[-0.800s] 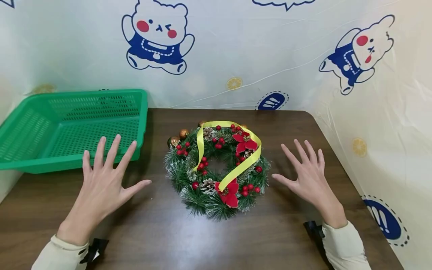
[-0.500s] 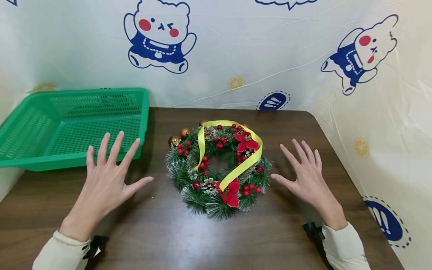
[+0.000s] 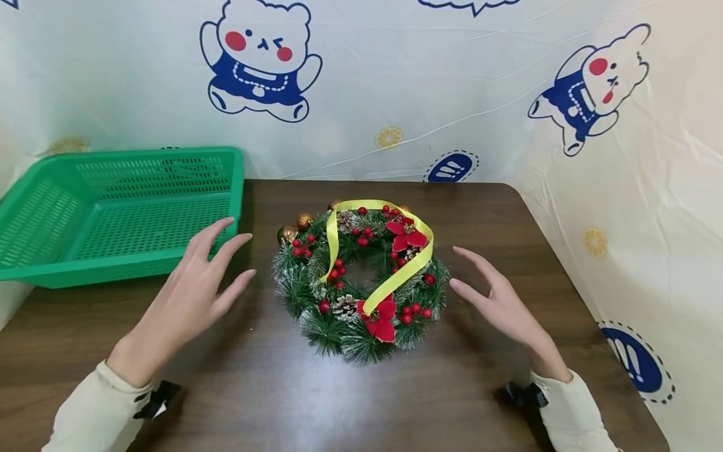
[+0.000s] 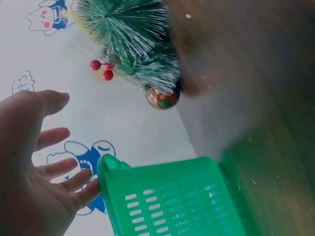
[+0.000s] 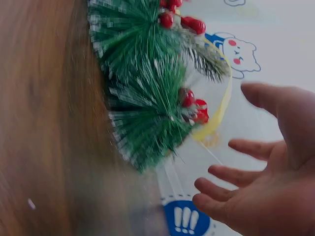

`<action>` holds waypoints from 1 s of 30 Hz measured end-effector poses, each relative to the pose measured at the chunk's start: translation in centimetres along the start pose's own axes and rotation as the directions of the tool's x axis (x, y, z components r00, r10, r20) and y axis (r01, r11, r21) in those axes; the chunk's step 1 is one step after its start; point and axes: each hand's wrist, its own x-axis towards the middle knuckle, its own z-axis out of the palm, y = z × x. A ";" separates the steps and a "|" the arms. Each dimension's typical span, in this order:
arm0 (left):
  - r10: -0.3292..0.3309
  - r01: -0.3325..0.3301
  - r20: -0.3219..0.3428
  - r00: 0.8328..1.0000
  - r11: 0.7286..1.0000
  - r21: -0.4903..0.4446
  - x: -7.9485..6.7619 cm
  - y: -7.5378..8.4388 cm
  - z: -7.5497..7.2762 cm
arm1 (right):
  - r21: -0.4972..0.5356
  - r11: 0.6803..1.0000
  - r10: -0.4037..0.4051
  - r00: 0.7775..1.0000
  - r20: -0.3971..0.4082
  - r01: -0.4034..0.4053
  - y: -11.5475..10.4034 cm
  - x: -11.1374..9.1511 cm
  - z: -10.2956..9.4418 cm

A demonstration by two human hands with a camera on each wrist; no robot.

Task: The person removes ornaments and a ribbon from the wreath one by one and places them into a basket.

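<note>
A green Christmas wreath (image 3: 316, 323) lies flat on the brown table, dressed with red berries, red poinsettias (image 3: 380, 319), pine cones (image 3: 346, 306) and gold baubles (image 3: 305, 221). A yellow ribbon (image 3: 402, 275) loops across its top. To its left my left hand (image 3: 189, 295) is held in the air, fingers loosely extended, apart from the wreath. My right hand (image 3: 503, 307) is on the other side, thumb and forefinger pointing at the wreath's right edge with a small gap. Both hands hold nothing; both wrist views show spread, relaxed fingers.
A green plastic basket (image 3: 127, 269) with slotted walls stands at the back left, close to my left fingers. Behind the brown table (image 3: 339, 414) hangs a pale sheet (image 3: 361, 75) printed with cartoon bears; it also runs along the right side.
Both hands have turned from palm-down with spread fingers to palms facing inward toward the wreath. The wreath and basket have stayed in place.
</note>
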 end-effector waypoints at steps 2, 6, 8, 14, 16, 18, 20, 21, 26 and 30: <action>-0.029 0.029 0.023 0.999 0.999 -0.022 0.4 0.1 -0.1 | 0.069 0.997 0.017 1.000 0.008 -0.018 -0.1 0.1 0.2; -0.062 0.065 0.042 0.997 0.995 -0.079 1.4 0.3 0.0 | 0.144 0.989 0.024 0.999 0.030 -0.028 -0.1 0.7 0.8; -0.068 0.074 0.052 0.996 0.990 -0.117 1.8 0.4 0.2 | 0.155 0.987 0.024 0.999 0.042 -0.030 -0.1 1.1 1.2; -0.090 0.104 0.069 0.994 0.966 -0.235 3.2 0.2 1.4 | 0.191 0.978 0.061 0.990 0.127 -0.085 -0.1 1.8 2.3; -0.101 0.114 0.059 0.993 0.954 -0.277 3.6 -0.1 1.8 | 0.199 0.975 0.069 0.986 0.149 -0.099 -0.2 1.9 2.7; -0.117 0.129 0.056 0.992 0.936 -0.327 3.9 -0.4 2.2 | 0.193 0.976 0.074 0.985 0.156 -0.104 -0.3 2.1 3.1; -0.141 0.157 0.071 0.988 0.912 -0.379 4.3 -0.7 2.6 | 0.171 0.979 0.084 0.985 0.153 -0.110 -0.4 2.3 3.5; -0.156 0.178 0.086 0.984 0.897 -0.405 4.4 -0.8 2.7 | 0.155 0.981 0.092 0.984 0.149 -0.115 -0.4 2.3 3.6; -0.244 0.318 0.207 0.947 0.797 -0.513 5.0 -0.9 3.5 | 0.084 0.985 0.141 0.982 0.129 -0.153 -0.5 2.5 4.3; -0.319 0.432 0.293 0.901 0.704 -0.563 5.2 -1.0 4.5 | 0.071 0.986 0.145 0.983 0.111 -0.153 -0.1 2.7 4.3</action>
